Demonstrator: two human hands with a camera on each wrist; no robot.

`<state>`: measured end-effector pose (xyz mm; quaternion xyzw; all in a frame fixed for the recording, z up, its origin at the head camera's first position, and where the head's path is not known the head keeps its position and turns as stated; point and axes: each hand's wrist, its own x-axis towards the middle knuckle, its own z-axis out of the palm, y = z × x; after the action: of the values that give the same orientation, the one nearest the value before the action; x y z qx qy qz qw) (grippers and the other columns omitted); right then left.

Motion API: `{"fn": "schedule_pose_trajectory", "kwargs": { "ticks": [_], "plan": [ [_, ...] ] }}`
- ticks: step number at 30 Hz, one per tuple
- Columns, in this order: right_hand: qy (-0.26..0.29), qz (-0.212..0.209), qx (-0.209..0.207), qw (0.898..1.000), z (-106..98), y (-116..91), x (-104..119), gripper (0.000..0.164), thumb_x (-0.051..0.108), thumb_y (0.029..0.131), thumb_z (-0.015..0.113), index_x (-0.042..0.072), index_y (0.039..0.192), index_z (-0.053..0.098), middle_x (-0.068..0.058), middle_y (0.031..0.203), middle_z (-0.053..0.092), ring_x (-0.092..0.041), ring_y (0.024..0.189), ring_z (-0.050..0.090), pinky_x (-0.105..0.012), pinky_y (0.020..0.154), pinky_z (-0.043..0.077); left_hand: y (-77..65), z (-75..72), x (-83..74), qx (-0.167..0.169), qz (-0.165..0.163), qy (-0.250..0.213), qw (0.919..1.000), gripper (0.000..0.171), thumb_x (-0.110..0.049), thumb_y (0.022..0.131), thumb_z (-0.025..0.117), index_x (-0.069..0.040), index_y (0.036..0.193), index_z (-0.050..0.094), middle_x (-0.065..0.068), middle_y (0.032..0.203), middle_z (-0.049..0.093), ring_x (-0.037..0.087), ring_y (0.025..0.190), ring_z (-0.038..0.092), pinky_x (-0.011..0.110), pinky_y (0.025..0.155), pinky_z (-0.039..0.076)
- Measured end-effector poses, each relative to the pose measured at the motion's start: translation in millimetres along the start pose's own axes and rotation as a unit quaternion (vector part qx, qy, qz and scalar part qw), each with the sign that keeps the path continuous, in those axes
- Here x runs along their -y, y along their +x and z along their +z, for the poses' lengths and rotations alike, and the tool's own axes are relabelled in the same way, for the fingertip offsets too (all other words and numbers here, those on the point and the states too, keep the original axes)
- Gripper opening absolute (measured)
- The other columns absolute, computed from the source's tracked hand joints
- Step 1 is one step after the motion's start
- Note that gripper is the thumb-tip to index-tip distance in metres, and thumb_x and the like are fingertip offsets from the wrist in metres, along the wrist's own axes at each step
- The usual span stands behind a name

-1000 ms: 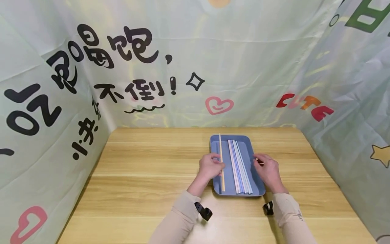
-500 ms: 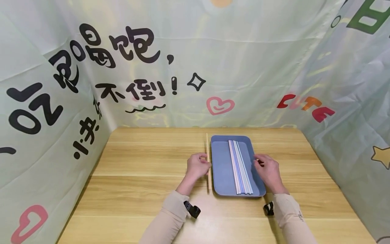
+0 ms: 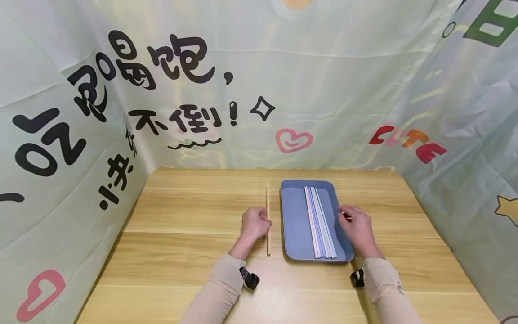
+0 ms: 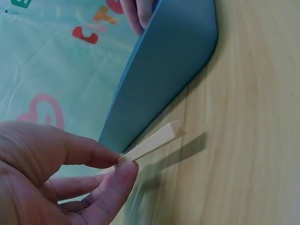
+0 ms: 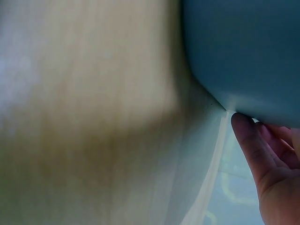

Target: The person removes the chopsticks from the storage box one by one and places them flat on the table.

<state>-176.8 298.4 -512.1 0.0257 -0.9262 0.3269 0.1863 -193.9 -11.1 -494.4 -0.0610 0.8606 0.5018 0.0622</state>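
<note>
My left hand (image 3: 256, 223) pinches pale wooden chopsticks (image 3: 269, 240) between thumb and fingers, left of the blue-grey tray (image 3: 297, 240). In the left wrist view, a squared end of the wooden chopsticks (image 4: 161, 137) juts past the fingertips, above its shadow on the tabletop. Thumb and fingers of my right hand (image 3: 358, 227) pinch the tray's right rim; part of this grip is hidden in the head view. Inside the tray, several pastel chopsticks (image 3: 319, 225) in pink, purple and pale blue lie side by side, lengthwise.
The tray stands on a wood-grain table (image 3: 182, 256), right of its middle. A printed fabric backdrop (image 3: 344, 90) surrounds the table's back and sides. Each forearm wears a black wrist camera, the left one (image 3: 249, 279) close over the tabletop.
My left hand has carried the wooden chopsticks left, from over the tray's left side to over the bare tabletop. My right hand stays at the tray rim. The pastel chopsticks lie as before.
</note>
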Motion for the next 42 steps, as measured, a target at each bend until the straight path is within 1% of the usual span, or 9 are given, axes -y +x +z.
{"fn": "schedule_pose_trajectory", "kwargs": {
  "ticks": [6, 10, 16, 21, 25, 28, 32, 36, 42],
  "plan": [
    [0.000, -0.003, -0.002, 1.000, -0.4, 0.2, 0.3, 0.026, -0.005, 0.094, 0.068, -0.010, 0.119, 0.073, -0.028, 0.118, 0.073, -0.040, 0.094, 0.075, -0.022, 0.071, 0.059, 0.0, 3.0, 6.1, -0.002, 0.032, 0.041, 0.9987, 0.041, 0.007, 0.079, 0.069, 0.004, 0.119, 0.076, 0.004, 0.079, 0.072, 0.013, 0.069, 0.064, 0.026, 0.064, 0.053],
    [0.001, -0.002, -0.003, 1.000, 0.0, 0.7, -0.1, 0.026, -0.005, 0.094, 0.069, -0.010, 0.119, 0.073, -0.028, 0.118, 0.073, -0.040, 0.094, 0.075, -0.022, 0.070, 0.059, 0.2, 4.7, 7.8, -0.006, 0.045, 0.061, 0.9971, 0.037, 0.005, 0.080, 0.071, 0.006, 0.117, 0.077, 0.002, 0.072, 0.068, 0.013, 0.068, 0.059, 0.025, 0.063, 0.048],
    [0.003, -0.004, -0.003, 1.000, 0.3, 0.5, -1.0, 0.026, -0.005, 0.094, 0.069, -0.010, 0.119, 0.073, -0.028, 0.118, 0.073, -0.040, 0.093, 0.075, -0.019, 0.069, 0.059, 0.0, 5.9, 7.0, -0.006, 0.046, 0.071, 0.9965, 0.035, 0.005, 0.081, 0.071, 0.005, 0.115, 0.077, -0.002, 0.068, 0.062, 0.013, 0.071, 0.057, 0.031, 0.071, 0.052],
    [0.007, -0.009, -0.008, 1.000, -0.3, 0.7, 0.4, 0.025, -0.005, 0.093, 0.069, -0.010, 0.117, 0.074, -0.029, 0.117, 0.073, -0.041, 0.092, 0.075, -0.017, 0.068, 0.056, 0.1, 7.2, 6.5, -0.002, 0.047, 0.077, 0.9959, 0.016, 0.010, 0.076, 0.064, 0.002, 0.084, 0.075, -0.004, 0.056, 0.050, 0.011, 0.060, 0.048, 0.027, 0.062, 0.045],
    [0.011, -0.014, -0.013, 1.000, -0.5, 0.7, 1.6, 0.025, -0.006, 0.093, 0.069, -0.010, 0.117, 0.074, -0.029, 0.116, 0.073, -0.042, 0.092, 0.075, -0.018, 0.067, 0.057, -0.3, 7.8, 5.9, 0.008, 0.041, 0.071, 0.9966, 0.029, 0.012, 0.077, 0.061, 0.007, 0.100, 0.077, -0.003, 0.052, 0.047, 0.010, 0.052, 0.042, 0.024, 0.055, 0.040],
    [0.012, -0.017, -0.017, 1.000, -0.2, 0.8, 1.8, 0.024, -0.007, 0.092, 0.070, -0.010, 0.116, 0.075, -0.029, 0.115, 0.074, -0.041, 0.091, 0.075, -0.018, 0.067, 0.057, -1.1, 7.4, 4.9, 0.007, 0.038, 0.076, 0.9964, 0.045, 0.011, 0.078, 0.064, 0.007, 0.122, 0.074, 0.003, 0.061, 0.062, 0.010, 0.053, 0.045, 0.024, 0.057, 0.045],
    [0.010, -0.013, -0.014, 1.000, -0.6, 0.8, 2.3, 0.024, -0.006, 0.093, 0.070, -0.010, 0.117, 0.075, -0.028, 0.115, 0.074, -0.041, 0.091, 0.075, -0.017, 0.067, 0.055, -1.9, 6.6, 4.2, 0.009, 0.035, 0.076, 0.9965, 0.043, 0.008, 0.082, 0.067, 0.008, 0.125, 0.072, 0.019, 0.094, 0.077, 0.010, 0.051, 0.045, 0.024, 0.052, 0.041],
    [0.009, -0.004, -0.007, 1.000, -1.5, 0.4, 2.4, 0.025, -0.005, 0.094, 0.069, -0.009, 0.118, 0.074, -0.028, 0.117, 0.073, -0.041, 0.093, 0.075, -0.017, 0.067, 0.055, -2.1, 5.1, 3.9, 0.014, 0.036, 0.069, 0.9969, 0.040, 0.002, 0.088, 0.070, 0.009, 0.128, 0.070, 0.026, 0.115, 0.075, 0.010, 0.049, 0.046, 0.026, 0.053, 0.043],
    [0.008, 0.000, -0.005, 1.000, -1.7, 0.1, 2.3, 0.025, -0.005, 0.094, 0.069, -0.009, 0.118, 0.074, -0.029, 0.118, 0.073, -0.042, 0.093, 0.075, -0.016, 0.066, 0.054, 0.4, 3.5, 2.1, -0.014, 0.068, 0.049, 0.9964, 0.031, -0.006, 0.092, 0.074, 0.007, 0.120, 0.074, 0.021, 0.107, 0.078, 0.022, 0.078, 0.072, 0.040, 0.076, 0.063]
  ]
}}
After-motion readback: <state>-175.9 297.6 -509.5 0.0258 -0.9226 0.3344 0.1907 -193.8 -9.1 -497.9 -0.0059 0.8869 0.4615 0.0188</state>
